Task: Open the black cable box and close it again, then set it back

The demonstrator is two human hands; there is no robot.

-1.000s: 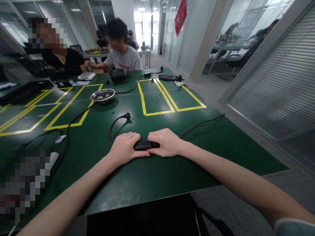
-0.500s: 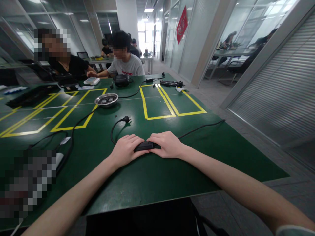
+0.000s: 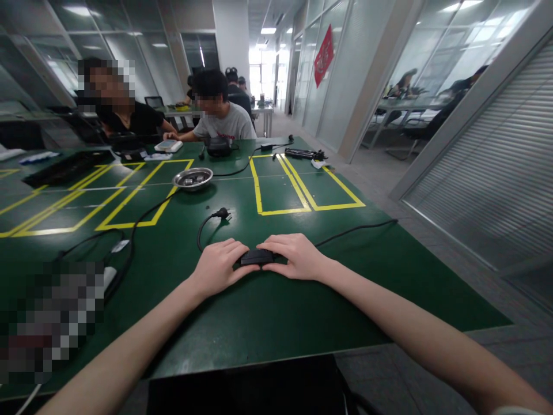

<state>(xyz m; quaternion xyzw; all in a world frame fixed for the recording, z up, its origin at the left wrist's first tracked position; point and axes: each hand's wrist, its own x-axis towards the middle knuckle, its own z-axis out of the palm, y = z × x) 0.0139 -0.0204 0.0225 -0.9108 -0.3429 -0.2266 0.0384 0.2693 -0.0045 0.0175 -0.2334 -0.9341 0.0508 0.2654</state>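
Between my hands, just above or on the green table [image 3: 280,311], is a small black power adapter [image 3: 257,257] lying lengthwise from left to right. My left hand [image 3: 219,264] grips its left end, thumb in front and fingers behind. At the other end my right hand [image 3: 294,257] closes on it the same way. A black cord with a plug [image 3: 222,214] curls up behind my left hand, its prongs facing right. Another black cable [image 3: 354,231] runs from behind my right hand toward the table's right edge. My palms hide parts of both cords.
A metal bowl [image 3: 192,179] with small parts stands beyond my hands. Yellow tape [image 3: 285,212] marks rectangles on the table. Black parts [image 3: 306,154] lie at the far edge, and a blurred-out object [image 3: 52,323] is at near left. Two people sit across.
The view has tilted up slightly. My fingers have shifted a little on the adapter, and more of its front side shows. Both hands still hold it.
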